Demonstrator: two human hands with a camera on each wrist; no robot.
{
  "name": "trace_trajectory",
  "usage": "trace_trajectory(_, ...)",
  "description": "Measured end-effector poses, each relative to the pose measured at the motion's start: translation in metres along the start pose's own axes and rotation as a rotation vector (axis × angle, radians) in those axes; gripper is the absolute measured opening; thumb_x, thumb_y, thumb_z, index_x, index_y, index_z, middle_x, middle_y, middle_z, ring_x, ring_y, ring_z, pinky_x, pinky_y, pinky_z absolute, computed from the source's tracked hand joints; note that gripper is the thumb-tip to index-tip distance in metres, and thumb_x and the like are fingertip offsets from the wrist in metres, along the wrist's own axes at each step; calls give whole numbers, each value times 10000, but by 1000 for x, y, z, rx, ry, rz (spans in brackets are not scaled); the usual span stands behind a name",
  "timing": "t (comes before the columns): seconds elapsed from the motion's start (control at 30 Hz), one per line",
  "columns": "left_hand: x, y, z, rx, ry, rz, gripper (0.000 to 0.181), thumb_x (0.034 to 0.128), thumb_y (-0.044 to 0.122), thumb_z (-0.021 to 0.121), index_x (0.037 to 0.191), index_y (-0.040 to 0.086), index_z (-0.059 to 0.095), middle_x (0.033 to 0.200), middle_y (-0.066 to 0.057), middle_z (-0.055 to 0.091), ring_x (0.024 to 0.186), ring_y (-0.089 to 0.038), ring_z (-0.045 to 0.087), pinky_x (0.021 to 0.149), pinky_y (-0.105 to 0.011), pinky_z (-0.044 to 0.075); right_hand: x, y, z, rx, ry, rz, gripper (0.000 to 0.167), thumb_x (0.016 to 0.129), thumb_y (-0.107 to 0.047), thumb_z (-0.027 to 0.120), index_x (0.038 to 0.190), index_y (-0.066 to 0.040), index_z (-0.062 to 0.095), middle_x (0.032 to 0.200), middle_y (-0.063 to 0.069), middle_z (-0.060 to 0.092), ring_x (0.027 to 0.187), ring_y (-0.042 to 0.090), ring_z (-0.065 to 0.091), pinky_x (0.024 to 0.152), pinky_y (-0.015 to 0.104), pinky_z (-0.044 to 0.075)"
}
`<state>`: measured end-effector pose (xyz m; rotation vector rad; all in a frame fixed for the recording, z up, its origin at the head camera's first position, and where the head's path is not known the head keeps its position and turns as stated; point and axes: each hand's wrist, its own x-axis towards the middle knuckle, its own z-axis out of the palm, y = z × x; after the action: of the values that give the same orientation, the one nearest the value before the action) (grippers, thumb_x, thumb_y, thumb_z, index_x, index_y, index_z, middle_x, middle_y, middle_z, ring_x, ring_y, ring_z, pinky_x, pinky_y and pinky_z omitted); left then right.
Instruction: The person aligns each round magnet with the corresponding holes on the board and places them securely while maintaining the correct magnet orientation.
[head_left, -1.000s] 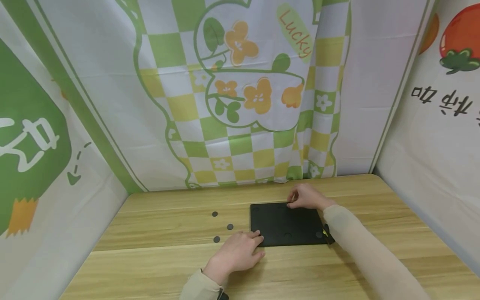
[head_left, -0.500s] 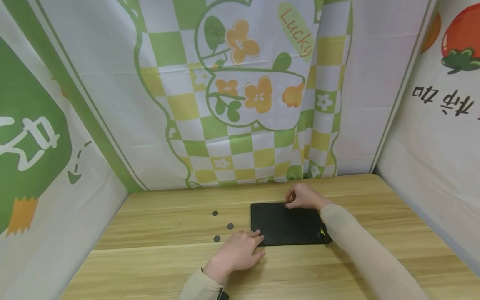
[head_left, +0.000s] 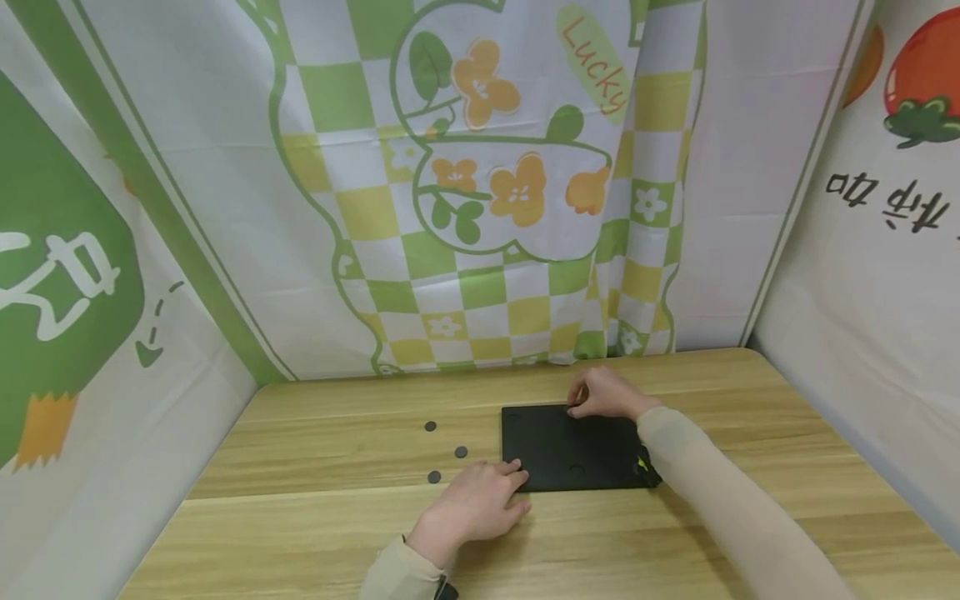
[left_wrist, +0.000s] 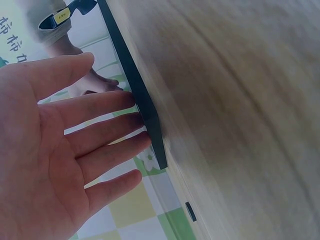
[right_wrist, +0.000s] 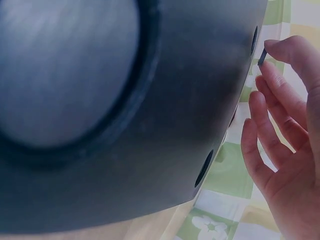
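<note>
Okay, the hands are apart: the left hand [head_left: 480,502] lies palm down, fingers straight and slightly spread, fingertips resting on the near left corner of the black panel [head_left: 551,446]. And the right hand [head_left: 609,393] reaches in at the far edge, wrist bent, forearm slanting in from the near right, thumb and forefinger pinching a small dark disc [right_wrist: 262,56], its other fingers loose! That disc shows edge-on to the right wrist camera, tilted just beside a recess [right_wrist: 254,40]; whether it touches is hard to tell. The panel sits flat on the bench [head_left: 337,533], right of centre, long axis running left to right. Off its left end, three loose discs [head_left: 461,452] lie flat, well apart from the right hand; a checked curtain [head_left: 517,292] hangs behind.
</note>
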<state>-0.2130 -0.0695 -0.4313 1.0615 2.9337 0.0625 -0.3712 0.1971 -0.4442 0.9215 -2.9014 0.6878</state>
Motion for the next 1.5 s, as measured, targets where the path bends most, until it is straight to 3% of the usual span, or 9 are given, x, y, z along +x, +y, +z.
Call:
trace_trajectory(0.53, -1, 1, -2, -6, -14, -9, 451, 947, 429, 519, 1289, 147, 602, 1357, -48, 560, 1205, -201, 568, 1028, -386, 448, 3, -2, 0, 8, -16, -26, 120, 740, -265, 792, 794, -181, 726, 804, -62, 681, 685, 37, 617, 623, 229, 528)
trace_trajectory(1.5, -1, 1, -2, -8, -10, -5, 453, 947, 427, 519, 1288, 140, 602, 1353, -51, 563, 1211, -206, 563, 1032, -383, 444, 1, -3, 2, 18, -46, -46, 101, 764, -293, 787, 809, -226, 726, 840, -95, 669, 716, 25, 602, 648, 216, 521)
